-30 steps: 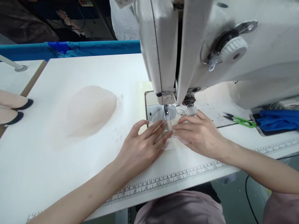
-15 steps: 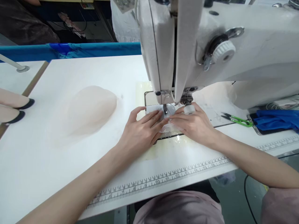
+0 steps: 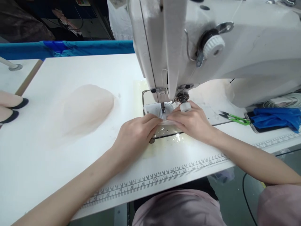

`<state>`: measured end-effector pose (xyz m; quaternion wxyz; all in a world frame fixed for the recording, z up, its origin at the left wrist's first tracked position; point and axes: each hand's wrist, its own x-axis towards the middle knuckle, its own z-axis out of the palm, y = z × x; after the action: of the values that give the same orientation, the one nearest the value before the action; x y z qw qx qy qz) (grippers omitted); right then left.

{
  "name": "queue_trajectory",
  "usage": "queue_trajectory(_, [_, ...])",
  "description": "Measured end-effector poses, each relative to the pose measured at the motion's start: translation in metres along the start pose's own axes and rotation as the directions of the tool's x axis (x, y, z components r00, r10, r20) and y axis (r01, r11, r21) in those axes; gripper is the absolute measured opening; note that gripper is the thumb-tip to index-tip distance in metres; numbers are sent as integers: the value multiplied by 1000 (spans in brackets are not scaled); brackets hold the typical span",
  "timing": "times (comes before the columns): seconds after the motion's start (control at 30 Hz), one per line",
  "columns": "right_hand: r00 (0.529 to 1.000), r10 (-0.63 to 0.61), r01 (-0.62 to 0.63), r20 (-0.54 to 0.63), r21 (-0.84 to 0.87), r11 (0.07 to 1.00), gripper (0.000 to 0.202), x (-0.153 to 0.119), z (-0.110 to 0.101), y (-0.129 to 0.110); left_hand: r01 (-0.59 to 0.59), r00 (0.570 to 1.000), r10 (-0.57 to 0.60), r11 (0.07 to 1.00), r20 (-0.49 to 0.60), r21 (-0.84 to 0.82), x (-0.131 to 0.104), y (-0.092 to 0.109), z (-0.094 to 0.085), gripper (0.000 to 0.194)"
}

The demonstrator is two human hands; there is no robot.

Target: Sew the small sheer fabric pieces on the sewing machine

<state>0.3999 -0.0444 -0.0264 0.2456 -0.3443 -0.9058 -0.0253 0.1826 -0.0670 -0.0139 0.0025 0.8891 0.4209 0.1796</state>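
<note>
A small piece of thin white fabric [image 3: 168, 121] lies at the needle of a white sewing machine [image 3: 211, 40]. My left hand [image 3: 138, 130] pinches the fabric's left side just in front of the presser foot [image 3: 163, 108]. From the right, my right hand [image 3: 191, 121] has its fingers closed on the same fabric, partly behind the machine's white round knob [image 3: 185, 107]. The two sets of fingertips almost meet. The metal needle plate [image 3: 162, 133] shows beneath and in front of the fabric.
Sheer beige fabric [image 3: 89, 110] lies on the white table at left, with dark-tipped beige pieces [image 3: 11, 106] at the far left edge. Green-handled snips [image 3: 235, 118] and a blue cloth [image 3: 277, 117] on a dark tray are at right. A printed ruler [image 3: 155, 180] runs along the front edge.
My left hand's fingers, spread flat over the fabric before, have drawn back and curled into a pinch. The fabric's front edge is now lifted between both hands. The view has shifted slightly.
</note>
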Motion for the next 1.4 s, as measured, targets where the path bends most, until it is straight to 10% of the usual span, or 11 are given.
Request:
queue_trajectory(0.23, [977,207,-209,40,33,977,31,6,1,5,161,972,-92,932,218,-325,29,-13,-9,28])
queue_trajectory(0.53, [987,151,-151,-51,-1,989,37,4,2,4,157,977,-69,869,199,-469,36,-23,-3,36])
queue_trajectory(0.73, [996,-41,38,-77,-36,999,19,-3,-2,-5,-233,968,235,972,-94,31,13,-12,9,24])
queue_trajectory(0.87, [990,-122,112,-68,-139,984,24,-6,-2,-11,-258,942,314,906,-122,336,-2,2,7,21])
queue_trajectory(1.4, [991,-114,101,-67,-178,979,22,-1,6,-4,-211,966,247,928,-82,308,-1,0,8,29])
